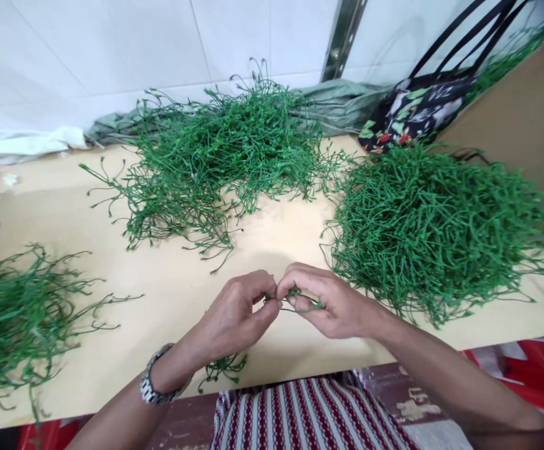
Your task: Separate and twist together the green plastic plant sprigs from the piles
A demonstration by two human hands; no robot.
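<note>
My left hand (237, 312) and my right hand (332, 304) meet fingertip to fingertip above the table, each closed in a pinch. Between them runs a thin green stem (306, 308), its far end showing under the right fingers. Most of what the fingertips grip is hidden. Below my left wrist lies a small bunch of similar green stems (225, 367), partly covered by the forearm. A large pile of curly green stems (436, 231) sits to the right of my right hand.
Another wide heap of green stems (225, 144) spreads along the back, and a third pile (14, 319) lies at the left. A floral black bag (413, 112) and a cardboard box (511, 125) stand at back right. The pale table (159, 281) ends near my lap.
</note>
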